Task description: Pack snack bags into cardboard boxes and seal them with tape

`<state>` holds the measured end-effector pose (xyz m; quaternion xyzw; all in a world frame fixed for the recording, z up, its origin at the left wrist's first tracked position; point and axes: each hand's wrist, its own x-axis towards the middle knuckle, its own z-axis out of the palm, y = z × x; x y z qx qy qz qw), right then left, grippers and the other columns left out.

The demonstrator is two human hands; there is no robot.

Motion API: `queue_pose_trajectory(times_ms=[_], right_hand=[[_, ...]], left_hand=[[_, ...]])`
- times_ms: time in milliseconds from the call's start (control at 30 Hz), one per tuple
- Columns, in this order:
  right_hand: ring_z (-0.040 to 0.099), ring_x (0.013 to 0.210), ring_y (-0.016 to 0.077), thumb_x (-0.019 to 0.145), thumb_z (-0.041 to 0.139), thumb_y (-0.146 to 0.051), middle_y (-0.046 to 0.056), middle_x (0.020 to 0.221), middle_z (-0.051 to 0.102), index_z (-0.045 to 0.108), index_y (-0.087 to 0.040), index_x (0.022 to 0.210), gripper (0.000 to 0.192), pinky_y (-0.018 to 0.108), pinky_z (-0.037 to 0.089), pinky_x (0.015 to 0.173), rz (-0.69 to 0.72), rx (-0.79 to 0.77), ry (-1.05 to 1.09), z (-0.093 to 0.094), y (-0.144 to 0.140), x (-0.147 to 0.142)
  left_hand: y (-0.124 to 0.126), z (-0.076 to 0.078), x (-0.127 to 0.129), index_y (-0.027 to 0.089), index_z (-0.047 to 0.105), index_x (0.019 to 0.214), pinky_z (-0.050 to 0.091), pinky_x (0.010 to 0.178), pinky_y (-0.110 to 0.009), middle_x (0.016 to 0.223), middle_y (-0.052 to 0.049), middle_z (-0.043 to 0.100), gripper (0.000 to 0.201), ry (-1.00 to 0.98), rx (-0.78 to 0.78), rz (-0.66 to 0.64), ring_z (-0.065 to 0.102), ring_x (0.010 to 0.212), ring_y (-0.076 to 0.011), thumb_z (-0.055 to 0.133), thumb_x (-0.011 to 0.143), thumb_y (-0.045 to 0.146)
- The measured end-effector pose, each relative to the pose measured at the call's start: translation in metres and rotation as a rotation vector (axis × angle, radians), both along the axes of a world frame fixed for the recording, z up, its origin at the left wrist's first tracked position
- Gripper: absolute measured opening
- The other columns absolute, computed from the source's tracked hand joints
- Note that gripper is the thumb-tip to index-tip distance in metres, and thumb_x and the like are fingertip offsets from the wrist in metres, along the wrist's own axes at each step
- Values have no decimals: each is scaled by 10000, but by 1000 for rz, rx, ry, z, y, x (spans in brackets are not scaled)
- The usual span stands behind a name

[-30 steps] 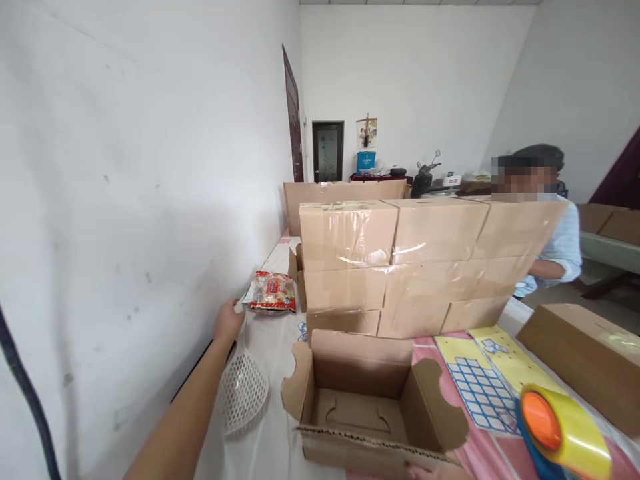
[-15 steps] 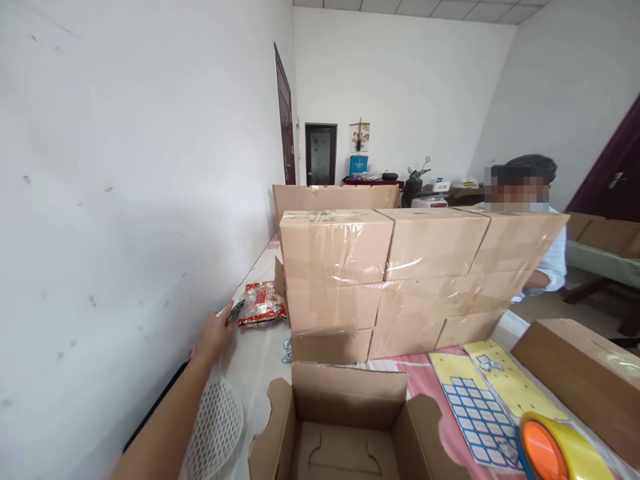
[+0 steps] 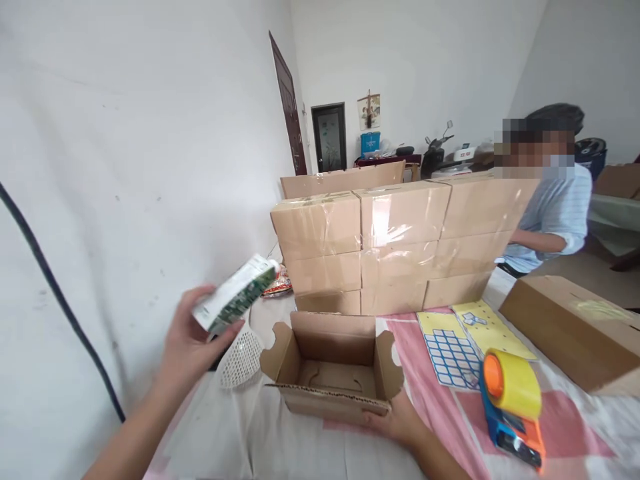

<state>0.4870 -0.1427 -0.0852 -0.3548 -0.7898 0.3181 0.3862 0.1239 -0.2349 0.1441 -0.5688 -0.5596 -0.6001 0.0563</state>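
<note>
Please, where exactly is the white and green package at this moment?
In the head view, the white and green package is left of centre, held in the left hand, with the open cardboard box to its lower right.

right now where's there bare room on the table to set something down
Bare tablecloth lies between the open box and the tape dispenser, and, nearer than the white mesh, between the left forearm and open box. Crowded: behind the open box, towards the stacked boxes, and around the red packet.
</note>
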Motion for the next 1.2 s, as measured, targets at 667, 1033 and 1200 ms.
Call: queue_pose_trajectory(times_ms=[667,1033,1200], right_hand=[[335,1452,414,553,903,-420,176,1517,307,151,-248,1599,1300,537,400,1175,215,227,181,20,-24,14],[306,1469,427,553,899,-444,173,1531,293,130,-272,1598,1309,567,377,1184,209,217,185,14,-22,11],[314,1463,415,590,874,-495,167,1513,313,145,-275,1590,1256,553,398,1172,241,258,193,16,-22,11]], left_hand=[[7,-59,126,251,678,1274,487,1018,-460,1271,-105,665,610,1087,-1127,-215,599,1172,-320,691,676,130],[20,-67,124,226,623,1333,497,1031,-372,1347,-98,651,609,1064,-1200,-339,628,1199,-281,648,734,122],[23,-93,124,189,697,1200,561,885,-475,1119,-164,743,528,1119,-1318,-247,708,1014,-379,748,676,227]])
